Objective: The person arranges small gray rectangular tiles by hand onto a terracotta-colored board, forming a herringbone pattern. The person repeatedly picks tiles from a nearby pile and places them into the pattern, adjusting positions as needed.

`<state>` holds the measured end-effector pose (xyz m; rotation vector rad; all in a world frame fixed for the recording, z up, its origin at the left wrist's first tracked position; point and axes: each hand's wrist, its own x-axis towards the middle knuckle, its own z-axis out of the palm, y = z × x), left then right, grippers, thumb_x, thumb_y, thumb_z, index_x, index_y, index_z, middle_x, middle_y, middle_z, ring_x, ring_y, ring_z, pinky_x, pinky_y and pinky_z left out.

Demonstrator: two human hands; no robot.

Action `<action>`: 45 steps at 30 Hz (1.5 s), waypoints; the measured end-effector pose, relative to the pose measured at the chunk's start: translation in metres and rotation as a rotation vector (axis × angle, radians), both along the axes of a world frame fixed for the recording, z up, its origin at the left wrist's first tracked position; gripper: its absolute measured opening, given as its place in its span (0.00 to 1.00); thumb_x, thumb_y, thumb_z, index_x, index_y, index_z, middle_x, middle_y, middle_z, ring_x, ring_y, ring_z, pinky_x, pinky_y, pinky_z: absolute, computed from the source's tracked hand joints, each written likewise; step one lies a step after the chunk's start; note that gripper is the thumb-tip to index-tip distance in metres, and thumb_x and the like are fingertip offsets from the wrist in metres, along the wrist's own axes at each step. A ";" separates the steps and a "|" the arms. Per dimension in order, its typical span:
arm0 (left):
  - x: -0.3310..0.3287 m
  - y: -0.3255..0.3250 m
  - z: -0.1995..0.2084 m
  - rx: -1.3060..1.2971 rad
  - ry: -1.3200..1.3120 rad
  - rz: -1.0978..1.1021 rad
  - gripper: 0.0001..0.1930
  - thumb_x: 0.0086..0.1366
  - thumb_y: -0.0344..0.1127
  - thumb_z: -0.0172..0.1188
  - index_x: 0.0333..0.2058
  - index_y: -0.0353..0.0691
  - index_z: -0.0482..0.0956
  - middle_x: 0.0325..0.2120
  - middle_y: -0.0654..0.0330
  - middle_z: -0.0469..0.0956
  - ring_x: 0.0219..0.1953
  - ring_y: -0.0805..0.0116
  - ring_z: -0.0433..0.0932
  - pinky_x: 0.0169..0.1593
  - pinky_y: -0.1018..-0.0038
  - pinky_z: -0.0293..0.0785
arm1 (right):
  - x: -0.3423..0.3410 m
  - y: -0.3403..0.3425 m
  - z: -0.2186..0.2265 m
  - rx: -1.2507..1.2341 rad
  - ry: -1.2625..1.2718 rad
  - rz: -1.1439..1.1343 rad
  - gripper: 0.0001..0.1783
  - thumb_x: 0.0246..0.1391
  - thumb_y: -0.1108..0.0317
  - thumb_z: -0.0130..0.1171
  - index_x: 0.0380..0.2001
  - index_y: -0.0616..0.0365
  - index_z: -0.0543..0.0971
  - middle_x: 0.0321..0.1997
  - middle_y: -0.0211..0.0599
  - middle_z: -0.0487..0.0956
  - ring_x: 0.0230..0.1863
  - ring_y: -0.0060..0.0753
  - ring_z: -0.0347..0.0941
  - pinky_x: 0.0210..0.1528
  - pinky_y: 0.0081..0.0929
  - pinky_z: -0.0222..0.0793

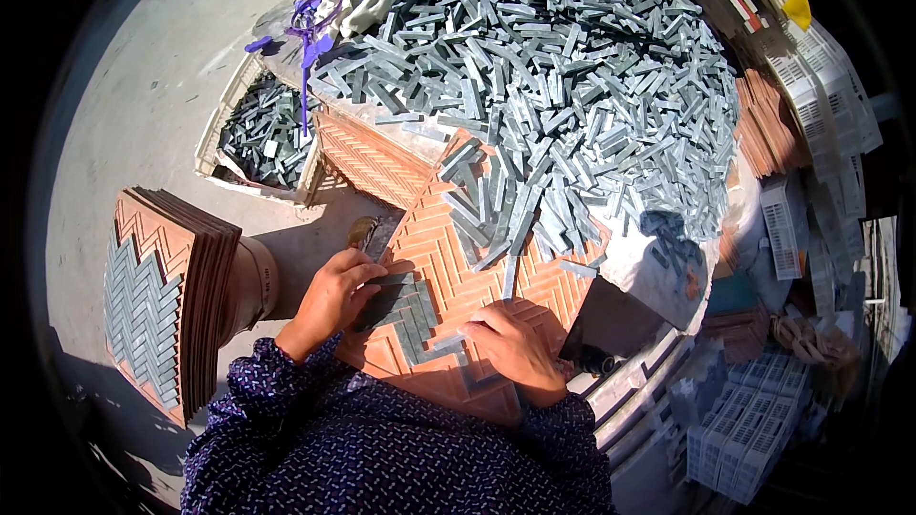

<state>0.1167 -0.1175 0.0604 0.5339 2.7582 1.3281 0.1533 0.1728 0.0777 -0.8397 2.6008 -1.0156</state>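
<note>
An orange mould board (427, 234) with herringbone slots lies in front of me. Dark grey strip tiles (413, 322) fill several slots on its near left part. At the board's left edge my left hand (331, 298) is closed, thumb and fingers pinched at the end of a strip tile. My right hand (515, 348) has its fingers bent together, the tips on another strip tile (443, 345) near the board's middle. Its fingertips partly hide that tile. Loose strip tiles (491, 200) lie over the board's far part, spilling from a large pile (563, 67).
To the left, a stack of orange mould boards (205, 277) rests on a round support, its top partly tiled. A crate (205, 148) of dark strips, purple straps (310, 33) and whitish gloves (377, 0) lie beyond. Bundled white packs (749, 429) stand at right.
</note>
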 end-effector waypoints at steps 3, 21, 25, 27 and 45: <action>0.001 -0.001 -0.001 0.003 -0.026 0.013 0.14 0.49 0.23 0.65 0.38 0.37 0.81 0.36 0.54 0.76 0.40 0.52 0.76 0.45 0.65 0.75 | -0.002 -0.007 0.002 -0.030 0.026 -0.036 0.12 0.49 0.77 0.55 0.40 0.60 0.77 0.40 0.38 0.73 0.41 0.44 0.73 0.40 0.35 0.70; 0.011 0.009 0.000 0.033 -0.008 0.117 0.12 0.49 0.21 0.64 0.35 0.36 0.81 0.33 0.53 0.76 0.36 0.50 0.78 0.41 0.65 0.76 | 0.010 -0.018 -0.015 -0.043 0.128 -0.042 0.10 0.47 0.76 0.59 0.36 0.59 0.77 0.39 0.37 0.73 0.41 0.41 0.73 0.41 0.35 0.71; 0.015 0.010 0.003 0.039 -0.011 0.142 0.11 0.49 0.21 0.64 0.34 0.36 0.80 0.33 0.52 0.76 0.36 0.49 0.78 0.40 0.65 0.76 | 0.010 -0.016 -0.013 -0.079 0.101 -0.059 0.09 0.48 0.75 0.60 0.36 0.59 0.77 0.39 0.36 0.73 0.41 0.41 0.73 0.41 0.35 0.71; 0.016 0.010 0.001 0.051 0.007 0.151 0.11 0.49 0.22 0.64 0.34 0.35 0.80 0.32 0.52 0.77 0.36 0.49 0.78 0.40 0.65 0.76 | 0.010 -0.016 -0.014 -0.084 0.125 -0.062 0.12 0.46 0.77 0.61 0.37 0.59 0.79 0.38 0.36 0.73 0.40 0.41 0.73 0.40 0.33 0.71; 0.008 0.026 0.002 -0.040 0.125 0.092 0.09 0.50 0.24 0.63 0.33 0.36 0.80 0.32 0.54 0.76 0.37 0.51 0.76 0.41 0.64 0.73 | -0.003 -0.015 0.000 -0.082 -0.073 -0.002 0.12 0.48 0.80 0.59 0.38 0.61 0.80 0.38 0.41 0.76 0.37 0.44 0.75 0.38 0.33 0.72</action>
